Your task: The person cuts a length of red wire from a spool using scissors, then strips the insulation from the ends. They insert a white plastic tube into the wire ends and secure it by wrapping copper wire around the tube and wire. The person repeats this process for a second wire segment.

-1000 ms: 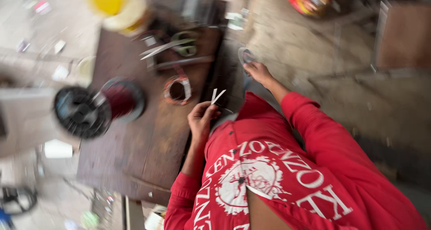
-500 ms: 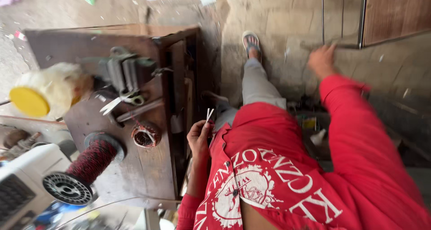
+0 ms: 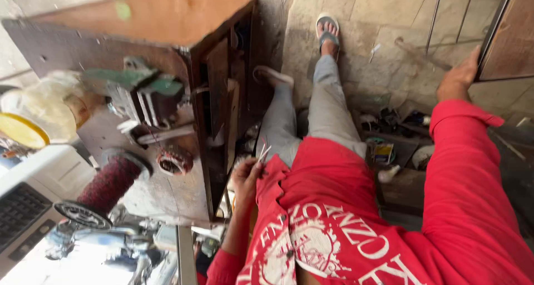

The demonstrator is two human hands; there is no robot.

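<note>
Left hand: grip pinched together on a few thin pale strips, flat and stiff-looking (paper or plastic, cannot tell which), fanned upward toward 1 o'clock, just off the near edge of the surface. Right hand: at 2 o'clock, fingers spread flat against the edge of a brown door panel, holding nothing. Surface: a worn wooden bench, brown and scuffed, with an open dark side. On it, at 9 o'clock from the left hand, a small round motor core with reddish copper winding; beyond it a spool of dark red wire on a black flange, lying tilted; at 10 o'clock a metal fixture with green parts; further out a pale jar with a yellow lid. Handling judgement: the strips seem best kept pinched near their lower ends and side by side, so that none bends or slips. Floor: rough grey concrete, littered.
</note>
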